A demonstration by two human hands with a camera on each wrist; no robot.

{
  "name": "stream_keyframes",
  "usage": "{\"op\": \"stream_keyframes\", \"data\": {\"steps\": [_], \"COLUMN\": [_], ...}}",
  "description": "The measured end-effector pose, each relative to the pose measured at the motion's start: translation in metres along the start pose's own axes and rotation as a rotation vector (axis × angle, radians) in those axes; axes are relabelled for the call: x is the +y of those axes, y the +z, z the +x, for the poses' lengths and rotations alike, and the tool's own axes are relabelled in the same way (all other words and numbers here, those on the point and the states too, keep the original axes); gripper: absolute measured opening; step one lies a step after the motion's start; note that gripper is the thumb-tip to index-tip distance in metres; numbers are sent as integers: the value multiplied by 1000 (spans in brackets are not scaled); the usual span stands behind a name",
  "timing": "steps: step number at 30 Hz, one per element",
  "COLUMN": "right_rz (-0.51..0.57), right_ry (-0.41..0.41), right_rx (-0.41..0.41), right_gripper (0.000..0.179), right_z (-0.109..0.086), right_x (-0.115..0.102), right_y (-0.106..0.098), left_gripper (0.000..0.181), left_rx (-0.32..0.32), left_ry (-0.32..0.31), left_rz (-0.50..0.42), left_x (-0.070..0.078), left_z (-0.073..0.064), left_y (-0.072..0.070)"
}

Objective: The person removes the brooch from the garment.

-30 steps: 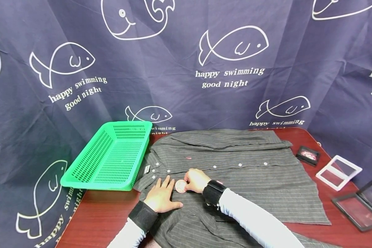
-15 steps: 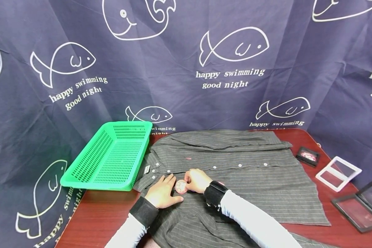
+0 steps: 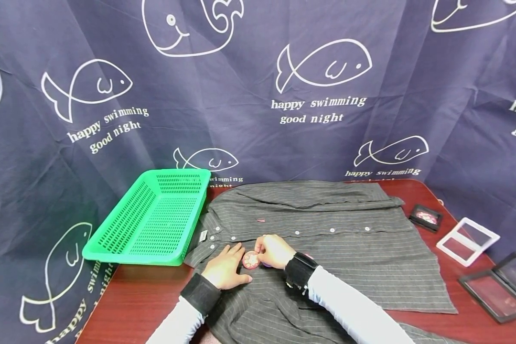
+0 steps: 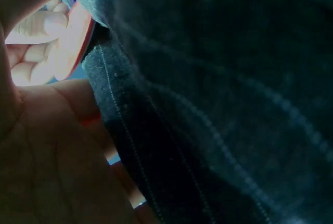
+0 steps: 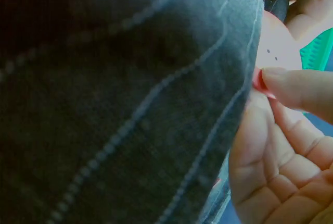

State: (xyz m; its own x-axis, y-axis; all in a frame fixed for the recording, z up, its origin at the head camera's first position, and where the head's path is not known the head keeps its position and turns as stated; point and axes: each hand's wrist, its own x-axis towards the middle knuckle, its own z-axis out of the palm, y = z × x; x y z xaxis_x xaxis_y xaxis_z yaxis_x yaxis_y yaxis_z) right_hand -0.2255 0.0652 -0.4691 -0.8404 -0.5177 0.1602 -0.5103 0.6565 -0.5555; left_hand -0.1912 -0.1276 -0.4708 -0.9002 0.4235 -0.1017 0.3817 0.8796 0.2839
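Note:
A dark grey striped button-up shirt [image 3: 357, 258] lies spread over the table. My left hand [image 3: 225, 270] rests on it below the collar, palm down, fingers extended. Just right of its fingers is a round disc [image 3: 250, 260] with a red rim and a pale pattern. My right hand [image 3: 275, 251] pinches this disc at its right edge. In the right wrist view, thumb and finger meet on a small red bit [image 5: 258, 81] at the pale disc. In the left wrist view, the disc [image 4: 75, 44] shows nearly edge-on beside the fingers. Something purple peeks out under the right hand.
A green perforated basket [image 3: 90, 253] stands at the left. On the right lie a small black frame with a pink item inside [image 3: 425, 218], a white frame [image 3: 467, 260] and an opened dark frame [image 3: 488, 306]. A patterned curtain [image 3: 249, 134] hangs behind.
The left hand's spread fingers have drawn closer together. The disc's face has tilted and its red pattern shows more clearly. The right hand has barely shifted.

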Motion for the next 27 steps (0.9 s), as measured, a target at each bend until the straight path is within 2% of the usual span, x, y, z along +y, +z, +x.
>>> {"op": "stream_keyframes", "data": {"steps": [11, 18, 27], "right_rz": [31, 5, -90], "right_ry": [-21, -53, -170], "right_rx": [9, 28, 76], "right_gripper": [13, 13, 15], "right_z": [-2, -3, -8], "right_x": [2, 0, -6], "right_y": [1, -1, -4], "left_gripper": [81, 82, 82], "left_rx": [3, 5, 8], "left_ry": [-10, -12, -17], "left_rz": [-10, -15, -18], "left_x": [-3, -6, -6], "left_z": [2, 3, 4], "left_y": [3, 5, 6]}}
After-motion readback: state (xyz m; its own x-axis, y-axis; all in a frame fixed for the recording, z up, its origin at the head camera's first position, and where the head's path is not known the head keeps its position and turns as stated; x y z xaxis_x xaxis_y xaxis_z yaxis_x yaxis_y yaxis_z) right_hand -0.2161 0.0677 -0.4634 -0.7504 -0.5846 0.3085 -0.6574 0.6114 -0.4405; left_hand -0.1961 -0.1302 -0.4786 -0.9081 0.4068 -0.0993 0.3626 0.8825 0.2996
